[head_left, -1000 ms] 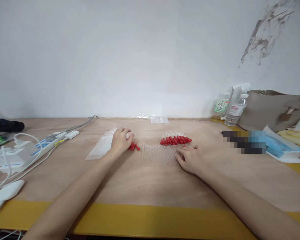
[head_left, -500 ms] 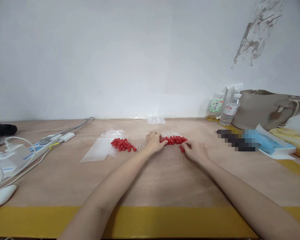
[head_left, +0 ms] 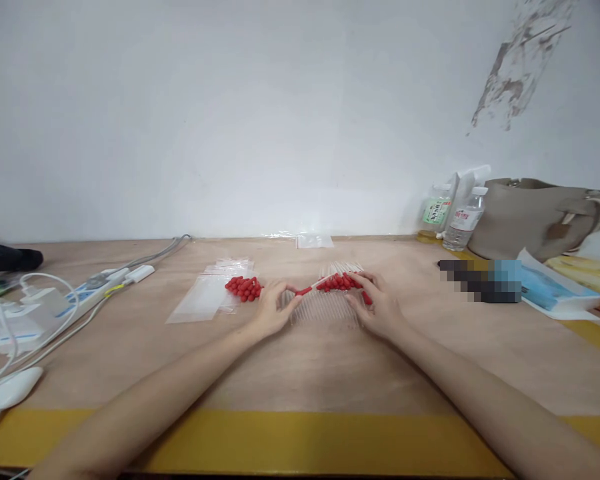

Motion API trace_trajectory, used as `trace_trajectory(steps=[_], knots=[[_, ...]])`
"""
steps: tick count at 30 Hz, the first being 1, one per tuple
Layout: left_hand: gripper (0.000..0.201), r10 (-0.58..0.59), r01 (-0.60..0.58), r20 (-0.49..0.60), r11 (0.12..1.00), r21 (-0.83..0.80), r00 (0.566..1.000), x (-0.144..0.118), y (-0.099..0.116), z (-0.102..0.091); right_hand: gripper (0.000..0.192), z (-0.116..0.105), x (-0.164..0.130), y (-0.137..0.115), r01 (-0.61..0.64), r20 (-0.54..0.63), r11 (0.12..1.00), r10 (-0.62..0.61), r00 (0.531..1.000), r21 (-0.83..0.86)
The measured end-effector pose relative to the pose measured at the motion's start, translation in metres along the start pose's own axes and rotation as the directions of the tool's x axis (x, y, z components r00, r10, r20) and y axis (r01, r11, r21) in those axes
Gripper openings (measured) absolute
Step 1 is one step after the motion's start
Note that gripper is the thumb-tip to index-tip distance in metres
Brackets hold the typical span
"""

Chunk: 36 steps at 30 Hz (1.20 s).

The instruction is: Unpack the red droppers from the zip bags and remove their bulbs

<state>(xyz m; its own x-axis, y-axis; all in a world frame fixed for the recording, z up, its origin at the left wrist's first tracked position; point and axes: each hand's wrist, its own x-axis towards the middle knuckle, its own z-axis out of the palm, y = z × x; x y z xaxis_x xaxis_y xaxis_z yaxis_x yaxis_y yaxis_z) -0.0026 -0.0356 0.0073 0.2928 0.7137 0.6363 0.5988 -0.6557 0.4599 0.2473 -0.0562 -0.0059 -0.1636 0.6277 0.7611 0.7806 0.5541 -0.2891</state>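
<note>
My left hand [head_left: 274, 308] is closed in a pinch, thumb and fingertips on the red end of a thin stick [head_left: 304, 291]. The stick's pale shaft slants up to the right. My right hand [head_left: 380, 303] has thumb and forefinger apart around the right end of a heap of red-tipped white sticks [head_left: 336, 282]. One red tip [head_left: 367, 298] shows between its fingers. Below the heap lies a row of thin clear tubes [head_left: 325, 310], side by side. A second red-tipped cluster [head_left: 243, 288] rests just left of my left hand.
Clear plastic bags [head_left: 195, 301] lie left of the cluster, another bag [head_left: 315, 241] by the wall. A power strip [head_left: 87, 293] with cables is on the left. Two bottles [head_left: 464, 220], a grey bag [head_left: 517, 217] and a blue packet [head_left: 555, 293] stand or lie on the right.
My left hand has moved left off the heap and now pinches one red-tipped stick. My right hand has shifted slightly left and up, over the heap's right end, its fingers wider apart.
</note>
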Motion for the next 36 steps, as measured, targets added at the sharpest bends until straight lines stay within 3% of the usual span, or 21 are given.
trace_trajectory(steps=[4, 7, 15, 17, 20, 25, 36], knots=[[0.014, 0.106, -0.105, 0.086, 0.994, -0.02, 0.991, -0.026, -0.005, -0.025, 0.047, 0.005, -0.002, -0.025, 0.243, 0.146, 0.969, -0.234, 0.961, -0.047], [0.013, 0.145, -0.143, 0.086, 0.989, -0.027, 0.986, -0.031, 0.0, -0.029, 0.037, 0.011, -0.004, -0.038, 0.322, 0.224, 0.945, -0.304, 0.926, -0.048], [0.022, 0.157, -0.172, 0.137, 0.98, 0.101, 0.978, -0.031, 0.014, -0.018, 0.023, 0.019, -0.009, -0.048, 0.275, 0.264, 0.961, -0.262, 0.928, -0.013], [0.029, 0.185, -0.213, 0.167, 0.963, 0.167, 0.968, -0.031, 0.015, -0.015, 0.024, 0.019, -0.009, -0.052, 0.257, 0.267, 0.966, -0.253, 0.93, 0.017], [0.022, 0.243, -0.289, 0.214, 0.931, 0.222, 0.946, -0.03, 0.017, -0.01, 0.026, 0.018, -0.009, -0.059, 0.256, 0.273, 0.966, -0.258, 0.927, 0.045], [0.022, 0.279, -0.343, 0.253, 0.903, 0.259, 0.926, -0.03, 0.021, -0.01, 0.031, 0.018, -0.009, -0.061, 0.318, 0.241, 0.948, -0.313, 0.919, 0.018], [0.027, 0.255, -0.365, 0.362, 0.889, 0.277, 0.897, -0.03, 0.026, -0.014, 0.022, 0.01, -0.015, -0.049, 0.463, 0.198, 0.879, -0.436, 0.878, -0.117]])
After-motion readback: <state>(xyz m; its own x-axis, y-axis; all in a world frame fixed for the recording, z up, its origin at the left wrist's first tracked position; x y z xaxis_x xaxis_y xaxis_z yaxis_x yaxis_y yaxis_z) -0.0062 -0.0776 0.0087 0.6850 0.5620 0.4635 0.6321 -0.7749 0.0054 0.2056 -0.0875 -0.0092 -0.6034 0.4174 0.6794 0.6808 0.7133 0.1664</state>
